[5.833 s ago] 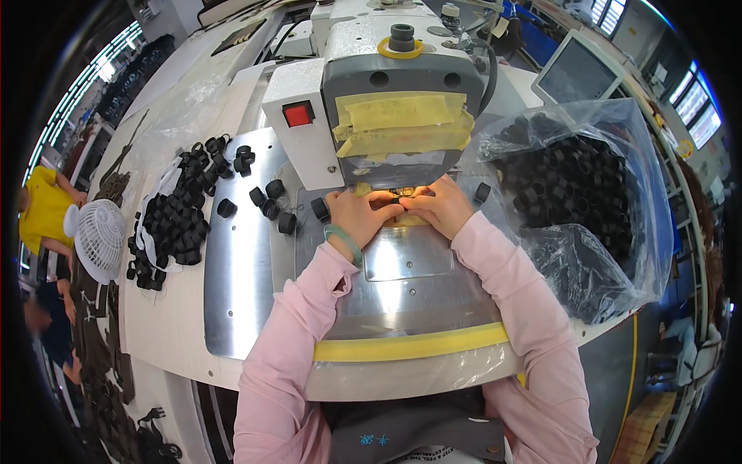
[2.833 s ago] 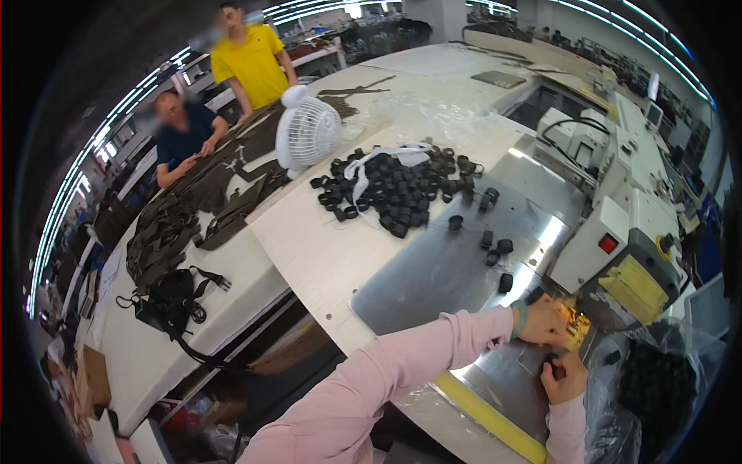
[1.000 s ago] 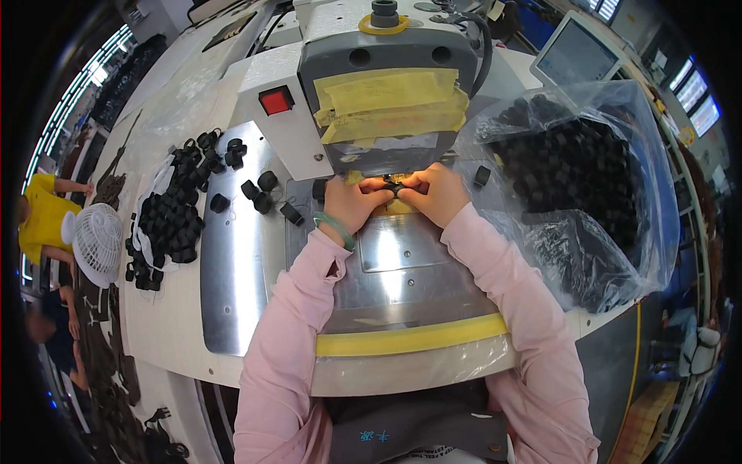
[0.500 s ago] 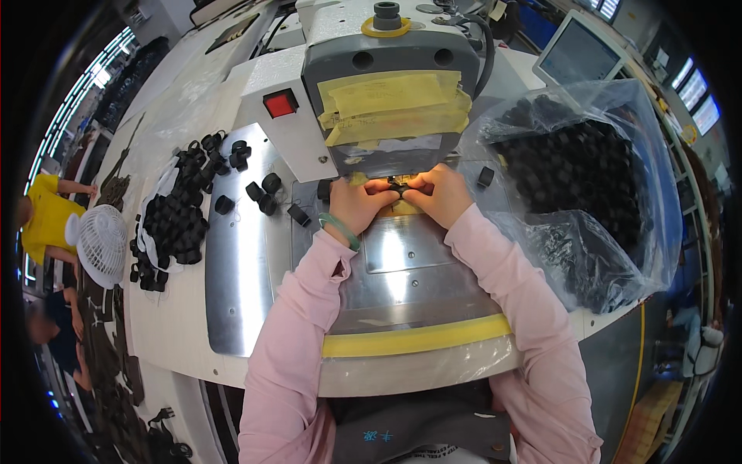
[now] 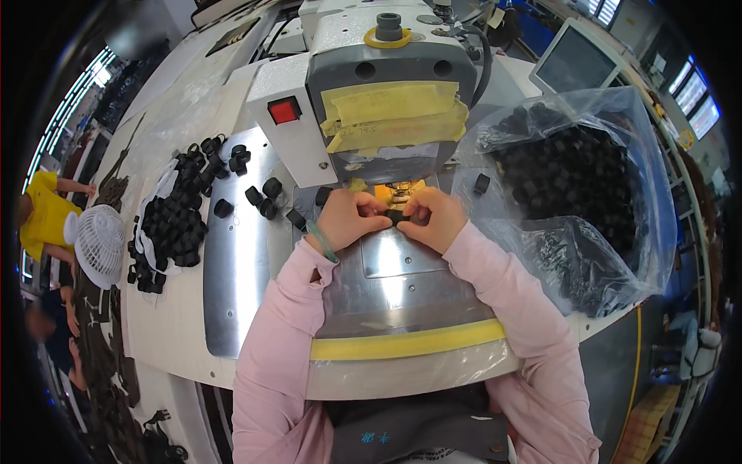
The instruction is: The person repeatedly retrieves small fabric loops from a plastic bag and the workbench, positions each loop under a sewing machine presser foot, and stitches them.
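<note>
- I'm pinching a small black webbing piece [image 5: 396,216] between left hand [image 5: 345,219] and right hand [image 5: 437,220], thumbs against index fingers. It's sitting at the inset steel plate's [image 5: 386,259] far edge; can't tell if it's looped, my fingers are hiding too much.
- Biggest worry: fingertips are sitting just before the lit gap under the sewing machine head [image 5: 406,71], so one slip forward could be nipping them.
- Uneven pinching could be twisting the piece crooked.
- A stray webbing loop [image 5: 296,219] is lying beside my bangle [image 5: 321,241], near the bed's [image 5: 352,309] left edge; my wrist could be knocking it.

Black piece [image 5: 396,216] in two-handed grip [image 5: 344,222] [image 5: 437,222]
</note>
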The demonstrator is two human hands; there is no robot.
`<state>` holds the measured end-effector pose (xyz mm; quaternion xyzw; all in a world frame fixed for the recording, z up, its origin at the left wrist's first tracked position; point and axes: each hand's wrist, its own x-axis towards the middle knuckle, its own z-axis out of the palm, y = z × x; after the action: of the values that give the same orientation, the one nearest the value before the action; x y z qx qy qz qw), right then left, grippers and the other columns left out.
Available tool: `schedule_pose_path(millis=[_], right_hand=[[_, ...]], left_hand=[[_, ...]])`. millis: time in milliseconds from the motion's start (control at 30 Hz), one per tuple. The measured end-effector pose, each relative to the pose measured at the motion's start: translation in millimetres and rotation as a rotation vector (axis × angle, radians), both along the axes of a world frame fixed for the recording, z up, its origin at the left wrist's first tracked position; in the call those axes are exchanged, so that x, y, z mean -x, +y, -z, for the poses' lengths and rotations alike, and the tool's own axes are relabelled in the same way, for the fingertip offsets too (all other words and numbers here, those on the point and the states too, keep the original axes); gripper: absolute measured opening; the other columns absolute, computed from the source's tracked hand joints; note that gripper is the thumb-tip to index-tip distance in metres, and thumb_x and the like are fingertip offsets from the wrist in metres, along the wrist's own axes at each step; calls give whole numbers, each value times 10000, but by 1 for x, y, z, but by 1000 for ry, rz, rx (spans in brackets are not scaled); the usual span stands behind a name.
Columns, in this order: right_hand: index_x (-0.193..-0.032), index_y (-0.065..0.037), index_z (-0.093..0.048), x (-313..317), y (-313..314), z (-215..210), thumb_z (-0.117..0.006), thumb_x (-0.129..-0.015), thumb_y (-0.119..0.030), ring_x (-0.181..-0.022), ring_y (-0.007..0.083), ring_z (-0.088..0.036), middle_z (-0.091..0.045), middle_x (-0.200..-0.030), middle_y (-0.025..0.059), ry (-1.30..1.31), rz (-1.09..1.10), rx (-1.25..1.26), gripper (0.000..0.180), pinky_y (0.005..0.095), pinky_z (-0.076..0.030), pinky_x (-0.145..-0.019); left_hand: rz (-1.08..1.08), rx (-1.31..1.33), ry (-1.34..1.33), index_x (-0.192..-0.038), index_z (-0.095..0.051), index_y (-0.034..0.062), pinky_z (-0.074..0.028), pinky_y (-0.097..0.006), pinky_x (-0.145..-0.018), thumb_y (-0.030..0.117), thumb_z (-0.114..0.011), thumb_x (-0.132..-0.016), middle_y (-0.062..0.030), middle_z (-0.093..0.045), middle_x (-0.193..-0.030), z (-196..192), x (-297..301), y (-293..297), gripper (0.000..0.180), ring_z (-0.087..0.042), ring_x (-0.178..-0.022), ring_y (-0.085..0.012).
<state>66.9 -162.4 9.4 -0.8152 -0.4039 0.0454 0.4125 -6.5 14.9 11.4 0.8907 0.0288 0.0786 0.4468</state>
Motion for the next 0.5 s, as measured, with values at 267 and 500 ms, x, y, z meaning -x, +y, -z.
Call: schedule_pose_path(millis=[267, 500], right_hand=[[-696, -51, -593, -2, -5, -11, -592, -657, -55, -728, 239, -550, -565, -734, 81, -148, -185, -60, 39, 323, -445, -634], [-740, -99, -635, -79, -64, -9, -521, -614, 64, -792, 246, -506, -530, -753, 59, -629, 266, 294, 235, 327, -428, -679]], left_hand=[[178, 67, -114, -877, -645, 42, -412, -248, -685, 19, -681, -613, -32, -595, -724, -10, 33, 50, 268, -517, -743, -150], [209, 91, -200, -899, -635, 32, -417, -263, -756, -28, -654, -618, -83, -615, -901, -15, 32, 57, 288, -540, -832, -175]])
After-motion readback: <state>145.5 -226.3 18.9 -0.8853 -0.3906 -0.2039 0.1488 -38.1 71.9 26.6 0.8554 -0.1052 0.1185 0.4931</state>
